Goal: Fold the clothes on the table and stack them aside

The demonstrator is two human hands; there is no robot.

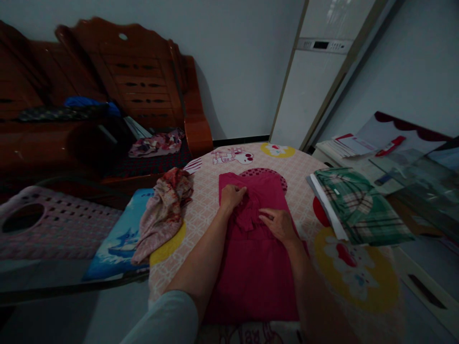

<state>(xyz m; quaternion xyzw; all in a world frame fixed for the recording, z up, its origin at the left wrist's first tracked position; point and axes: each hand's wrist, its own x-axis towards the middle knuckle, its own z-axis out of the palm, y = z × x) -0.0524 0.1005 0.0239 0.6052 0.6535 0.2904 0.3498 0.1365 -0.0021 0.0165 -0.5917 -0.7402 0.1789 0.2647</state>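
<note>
A magenta garment point(260, 282) lies spread in a folded, long shape on the round table in front of me. Its upper part has a bunched, wrinkled patch of cloth point(248, 217) in the middle. My left hand point(232, 197) is on the upper left of the garment, fingers bent and closed on the cloth. Lower and to the right, my right hand point(278, 223) has thumb and fingertips drawn together at the right side of the bunched patch. Exactly how much cloth is between the fingers is hard to see in the dim light.
A crumpled patterned cloth point(167, 210) lies at the table's left edge. On the right sits a folded green plaid shirt point(362, 205). The patterned tablecloth point(201, 191) covers the table. Beyond are a wooden sofa point(143, 91), a woven pink chair point(79, 224) and a white cabinet point(308, 76).
</note>
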